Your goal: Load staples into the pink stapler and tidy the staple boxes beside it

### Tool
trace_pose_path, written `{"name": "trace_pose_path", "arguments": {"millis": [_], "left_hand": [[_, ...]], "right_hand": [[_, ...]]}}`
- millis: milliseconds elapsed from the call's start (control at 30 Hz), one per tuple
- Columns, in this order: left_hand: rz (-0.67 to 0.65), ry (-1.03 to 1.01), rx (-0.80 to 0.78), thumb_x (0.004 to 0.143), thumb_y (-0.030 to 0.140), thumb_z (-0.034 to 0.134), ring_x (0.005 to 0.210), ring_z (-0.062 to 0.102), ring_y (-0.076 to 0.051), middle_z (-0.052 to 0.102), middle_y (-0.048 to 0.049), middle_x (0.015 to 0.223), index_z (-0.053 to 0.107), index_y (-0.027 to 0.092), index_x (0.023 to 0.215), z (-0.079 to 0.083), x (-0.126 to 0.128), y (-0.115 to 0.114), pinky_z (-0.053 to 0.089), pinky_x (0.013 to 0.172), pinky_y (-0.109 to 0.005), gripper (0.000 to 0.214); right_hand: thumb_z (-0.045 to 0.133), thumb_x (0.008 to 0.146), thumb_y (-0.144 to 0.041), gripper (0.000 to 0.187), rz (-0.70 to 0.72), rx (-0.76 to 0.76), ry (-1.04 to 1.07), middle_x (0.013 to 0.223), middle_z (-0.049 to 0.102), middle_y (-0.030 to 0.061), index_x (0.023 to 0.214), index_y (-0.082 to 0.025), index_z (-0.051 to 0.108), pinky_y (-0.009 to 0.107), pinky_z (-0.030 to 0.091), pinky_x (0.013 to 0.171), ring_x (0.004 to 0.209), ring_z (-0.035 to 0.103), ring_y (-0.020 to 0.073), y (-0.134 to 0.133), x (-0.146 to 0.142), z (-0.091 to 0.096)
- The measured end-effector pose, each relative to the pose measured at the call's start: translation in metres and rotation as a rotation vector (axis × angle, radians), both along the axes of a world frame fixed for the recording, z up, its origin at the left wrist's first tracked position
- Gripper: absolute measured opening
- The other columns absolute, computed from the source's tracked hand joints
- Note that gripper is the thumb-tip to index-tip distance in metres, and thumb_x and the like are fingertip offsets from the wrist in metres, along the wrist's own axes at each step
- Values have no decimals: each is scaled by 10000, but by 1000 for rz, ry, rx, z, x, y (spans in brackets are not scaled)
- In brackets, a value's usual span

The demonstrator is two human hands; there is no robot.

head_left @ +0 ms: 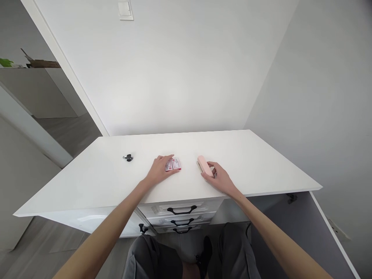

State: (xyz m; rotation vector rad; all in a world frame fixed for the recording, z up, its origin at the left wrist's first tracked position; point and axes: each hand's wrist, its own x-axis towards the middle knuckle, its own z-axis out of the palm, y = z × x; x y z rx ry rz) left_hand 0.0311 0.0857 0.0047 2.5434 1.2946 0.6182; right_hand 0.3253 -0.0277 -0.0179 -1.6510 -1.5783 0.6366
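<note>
Far left on the desk: a small black-and-silver metal clip [127,157] lies alone, well apart from both hands.
Left hand [161,169]: I have it flat, fingers spread over the small red-and-white printed box [174,164], pinning it to the white desk top [247,162] rather than lifting.
Right hand [220,178]: I see fingers curled loosely round the near end of the pale pink plastic stapler [204,166], which rests on the desk.
Below: black-handled white drawers [181,210] sit shut.

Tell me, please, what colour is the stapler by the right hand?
Pale pink stapler, seen in the head view.
</note>
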Motion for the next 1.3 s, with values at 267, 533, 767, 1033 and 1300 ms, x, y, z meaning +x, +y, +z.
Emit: {"name": "trace_pose_path", "arguments": {"millis": [267,533,767,1033,1300], "left_hand": [[-171,-52,-56,787,714,719,1317,489,-368,584,-117,1424,389,284,1552,-6,34,-42,374,1097,-526,937],[-200,-51,-149,831,642,714,1382,473,-337,572,-85,1480,370,306,1567,6,-3,-46,382,1144,-499,879],[-86,-132,-231,791,590,769,1273,573,-313,615,-84,1418,376,311,1552,8,-14,-46,471,1058,-468,901],[-78,-266,-165,780,557,794,1234,602,-287,627,-64,1411,411,317,1512,28,8,-44,463,1083,-450,861],[-308,-85,-151,676,665,843,1481,372,-376,419,-133,1608,335,283,1588,15,45,-42,335,1200,-533,1112]], "right_hand": [[600,908,-593,527,84,52,48,1313,658,69,1331,-279,574,373,530,786,813,635,189,-1,2,2],[650,889,-583,511,181,10,112,1024,747,46,1290,-268,625,373,514,758,799,651,210,-5,3,9],[702,870,-503,430,284,-13,268,1320,685,55,1240,-293,637,348,528,775,988,718,221,-6,6,13],[678,899,-477,382,276,18,300,1294,703,60,1227,-284,644,350,545,790,1004,728,220,-2,6,6],[638,917,-492,382,258,4,298,1268,722,63,1230,-271,643,373,562,856,984,718,211,-2,6,8]]}}
